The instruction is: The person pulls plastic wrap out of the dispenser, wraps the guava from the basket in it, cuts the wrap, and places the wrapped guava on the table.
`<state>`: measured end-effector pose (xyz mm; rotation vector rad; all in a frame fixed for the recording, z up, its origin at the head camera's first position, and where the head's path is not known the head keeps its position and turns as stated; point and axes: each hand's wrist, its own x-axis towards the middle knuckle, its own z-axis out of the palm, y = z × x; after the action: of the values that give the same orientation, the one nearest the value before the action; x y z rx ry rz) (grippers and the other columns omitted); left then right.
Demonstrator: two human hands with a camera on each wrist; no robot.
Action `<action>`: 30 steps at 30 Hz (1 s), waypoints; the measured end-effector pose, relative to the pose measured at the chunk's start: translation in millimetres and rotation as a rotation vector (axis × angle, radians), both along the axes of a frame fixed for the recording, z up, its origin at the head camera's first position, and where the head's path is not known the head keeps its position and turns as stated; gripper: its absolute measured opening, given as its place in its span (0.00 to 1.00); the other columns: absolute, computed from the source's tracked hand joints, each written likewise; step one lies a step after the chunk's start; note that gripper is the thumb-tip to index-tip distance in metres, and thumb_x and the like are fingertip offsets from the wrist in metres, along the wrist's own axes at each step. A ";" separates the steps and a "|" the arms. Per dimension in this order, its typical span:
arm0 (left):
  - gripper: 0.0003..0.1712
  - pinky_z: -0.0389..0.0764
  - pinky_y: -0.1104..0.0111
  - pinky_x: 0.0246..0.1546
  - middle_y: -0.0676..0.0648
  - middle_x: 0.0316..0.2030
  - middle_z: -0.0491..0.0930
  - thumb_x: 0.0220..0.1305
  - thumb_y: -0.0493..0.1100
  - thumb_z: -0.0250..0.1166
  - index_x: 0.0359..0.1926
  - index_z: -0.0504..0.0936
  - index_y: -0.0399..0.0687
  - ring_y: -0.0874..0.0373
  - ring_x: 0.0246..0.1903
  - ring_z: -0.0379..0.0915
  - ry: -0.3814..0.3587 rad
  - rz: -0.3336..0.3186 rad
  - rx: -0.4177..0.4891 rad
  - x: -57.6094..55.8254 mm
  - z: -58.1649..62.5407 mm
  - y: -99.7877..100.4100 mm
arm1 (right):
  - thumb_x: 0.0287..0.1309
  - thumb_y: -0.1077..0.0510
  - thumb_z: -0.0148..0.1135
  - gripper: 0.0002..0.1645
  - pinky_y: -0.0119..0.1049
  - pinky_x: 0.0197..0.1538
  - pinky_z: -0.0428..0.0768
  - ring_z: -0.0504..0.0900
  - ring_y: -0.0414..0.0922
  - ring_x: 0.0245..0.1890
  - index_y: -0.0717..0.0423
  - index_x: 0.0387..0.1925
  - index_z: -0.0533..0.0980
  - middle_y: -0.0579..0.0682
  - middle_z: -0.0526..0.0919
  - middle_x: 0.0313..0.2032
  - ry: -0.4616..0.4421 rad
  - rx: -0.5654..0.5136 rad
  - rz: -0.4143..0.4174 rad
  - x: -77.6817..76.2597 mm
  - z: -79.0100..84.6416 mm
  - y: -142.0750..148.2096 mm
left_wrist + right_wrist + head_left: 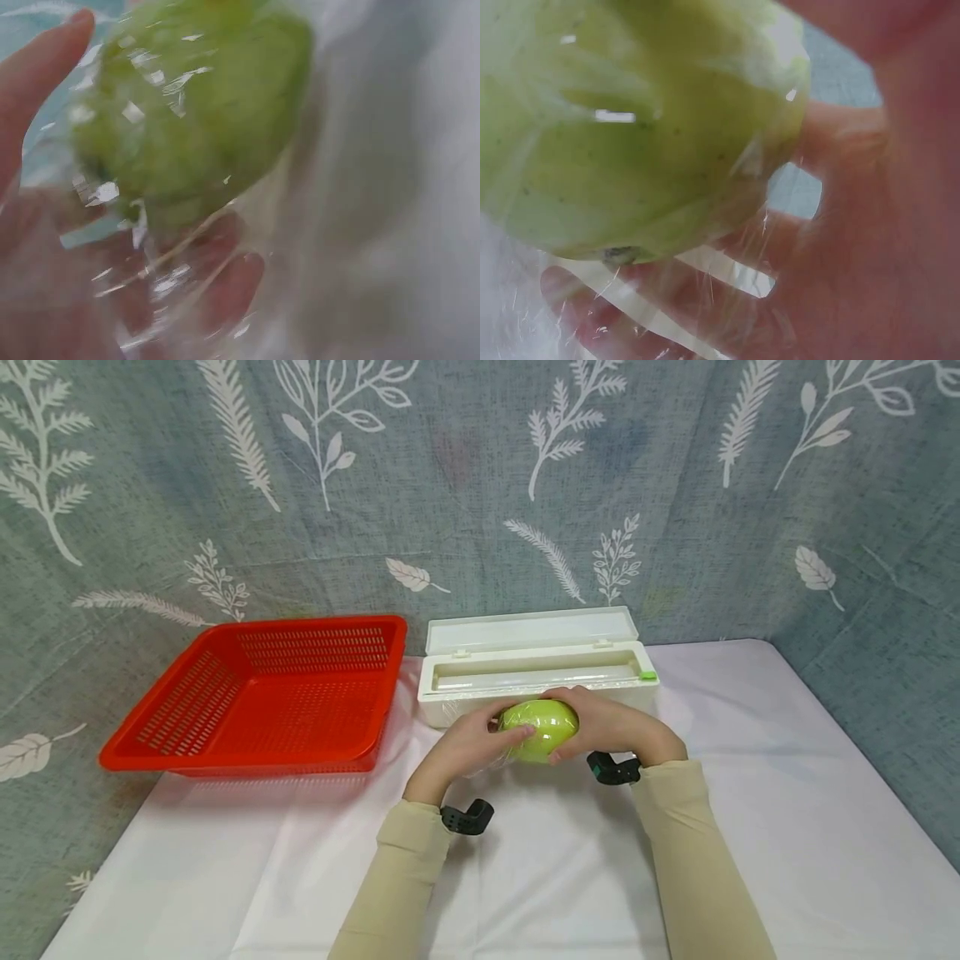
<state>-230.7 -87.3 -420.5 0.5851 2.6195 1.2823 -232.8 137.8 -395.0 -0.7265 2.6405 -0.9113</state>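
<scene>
A smooth, rounded yellow-green fruit (542,732) with small dark specks is covered by clear cling film (176,281); its exact kind is not plain. My left hand (474,739) holds its left side, thumb across the front. On the opposite side my right hand (611,722) grips it with thumb and fingers. Loose, shiny film spreads over the left fingers and over the right fingers (667,300) in the wrist views. Just behind the hands stands a white cling film dispenser (536,672), its clear lid raised and a green slider (648,676) at its right end.
A red perforated plastic basket (300,693) stands at the left on the white-covered table (247,860). Behind everything hangs a grey-green curtain (465,527) with white leaf prints, which also closes off both sides.
</scene>
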 end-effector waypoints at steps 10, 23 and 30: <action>0.34 0.64 0.62 0.20 0.50 0.12 0.72 0.56 0.72 0.41 0.18 0.73 0.51 0.55 0.19 0.68 0.020 0.418 -0.383 -0.4 -4.4 -36.1 | 0.32 0.43 0.73 0.50 0.40 0.46 0.68 0.70 0.43 0.43 0.42 0.60 0.61 0.47 0.70 0.47 0.014 0.018 0.016 -1.2 -1.4 3.0; 0.23 0.78 0.63 0.28 0.47 0.35 0.80 0.58 0.60 0.55 0.39 0.82 0.48 0.52 0.28 0.75 -0.189 0.235 0.279 -18.4 -28.8 -47.4 | 0.33 0.46 0.73 0.51 0.41 0.47 0.67 0.69 0.44 0.44 0.44 0.61 0.60 0.48 0.69 0.48 0.005 -0.001 0.038 1.7 0.4 4.5; 0.18 0.73 0.62 0.42 0.50 0.43 0.78 0.58 0.55 0.58 0.41 0.82 0.51 0.52 0.41 0.73 -0.265 0.176 0.456 -16.2 -29.0 -53.1 | 0.32 0.44 0.73 0.51 0.41 0.48 0.67 0.68 0.44 0.46 0.42 0.61 0.60 0.48 0.68 0.50 -0.007 -0.017 0.043 2.1 1.2 6.6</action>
<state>-246.9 -140.4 -449.5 0.2193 2.2103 1.8870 -230.7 144.5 -393.8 -0.7797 2.6041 -0.9234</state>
